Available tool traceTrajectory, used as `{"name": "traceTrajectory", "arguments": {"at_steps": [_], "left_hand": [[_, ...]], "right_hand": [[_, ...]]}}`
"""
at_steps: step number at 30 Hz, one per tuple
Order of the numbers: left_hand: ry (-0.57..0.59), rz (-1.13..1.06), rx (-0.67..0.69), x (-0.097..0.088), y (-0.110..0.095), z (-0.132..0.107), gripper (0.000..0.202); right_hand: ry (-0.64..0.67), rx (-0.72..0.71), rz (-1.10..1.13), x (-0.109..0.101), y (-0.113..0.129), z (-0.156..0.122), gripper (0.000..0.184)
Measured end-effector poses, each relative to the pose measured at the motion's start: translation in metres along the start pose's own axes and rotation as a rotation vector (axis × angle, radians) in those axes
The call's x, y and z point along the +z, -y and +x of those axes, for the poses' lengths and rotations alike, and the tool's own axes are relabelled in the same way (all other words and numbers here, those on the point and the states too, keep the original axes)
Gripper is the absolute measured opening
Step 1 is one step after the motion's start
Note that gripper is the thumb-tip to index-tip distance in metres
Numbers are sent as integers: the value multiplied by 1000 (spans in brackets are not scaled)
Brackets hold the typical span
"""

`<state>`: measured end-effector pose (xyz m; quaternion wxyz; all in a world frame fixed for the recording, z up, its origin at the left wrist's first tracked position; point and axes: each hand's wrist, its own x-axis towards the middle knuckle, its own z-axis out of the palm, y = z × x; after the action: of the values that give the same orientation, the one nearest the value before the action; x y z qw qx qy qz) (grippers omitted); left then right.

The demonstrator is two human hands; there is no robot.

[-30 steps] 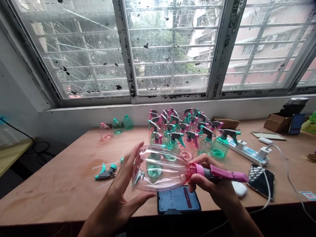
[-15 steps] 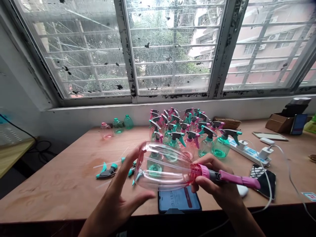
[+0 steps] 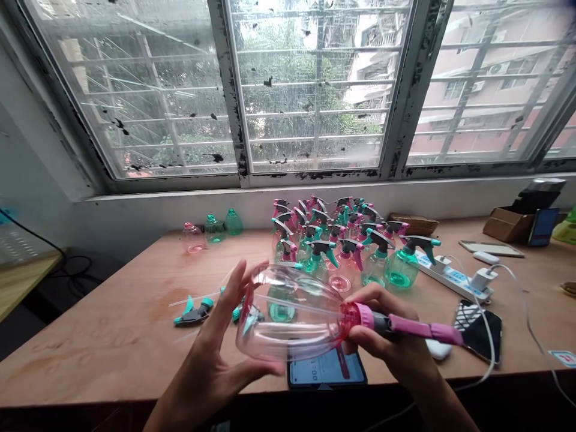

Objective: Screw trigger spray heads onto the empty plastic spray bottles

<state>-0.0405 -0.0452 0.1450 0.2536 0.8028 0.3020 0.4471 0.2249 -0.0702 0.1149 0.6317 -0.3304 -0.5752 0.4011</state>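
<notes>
A clear pink spray bottle [image 3: 292,315] lies sideways in the air between my hands, its base to the left and its pink-and-grey trigger head pointing right. My left hand [image 3: 216,342] is curved around the base end, with the thumb against the lower side and the fingers along the far side. At the neck, my right hand [image 3: 389,336] pinches the pink collar [image 3: 363,315] between thumb and fingers. A straw runs inside the bottle. Beyond it stand several assembled pink and green spray bottles [image 3: 402,270] in a cluster.
Loose teal-and-grey trigger heads [image 3: 195,312] lie left of centre. A headless pink bottle [image 3: 194,239] and two headless green ones [image 3: 233,222] stand at the back left. A lit phone [image 3: 326,367] lies at the front edge. A power strip [image 3: 454,277] with cables and a dark phone [image 3: 481,330] are at right.
The pink spray bottle has shifted slightly left and down and turned a little. My left thumb now meets its side, where a gap showed before. My right hand stays on the collar.
</notes>
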Motion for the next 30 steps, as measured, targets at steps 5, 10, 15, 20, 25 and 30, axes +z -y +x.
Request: {"name": "traceTrajectory", "arguments": {"at_steps": [5,10,15,20,25,30], "left_hand": [[72,49,19,-5,-4,2,94],[75,53,53,-4,1,-2,80],[109,-74,1,-1,-2,1,110],[108,-16,54,-1,-4,2,96],[96,98,59,-3,0,-2,99],[136,93,56,-6,-1,-1,105]], "right_hand": [[-61,-49,-134,-2,2,-1,30],[51,64,60,0,4,0,26],[14,18,-87,-2,5,1,28],[63,108,90,-3,5,1,28],[53,116,79,-1,7,1,28],[5,54,24,-4,8,2,28]]}}
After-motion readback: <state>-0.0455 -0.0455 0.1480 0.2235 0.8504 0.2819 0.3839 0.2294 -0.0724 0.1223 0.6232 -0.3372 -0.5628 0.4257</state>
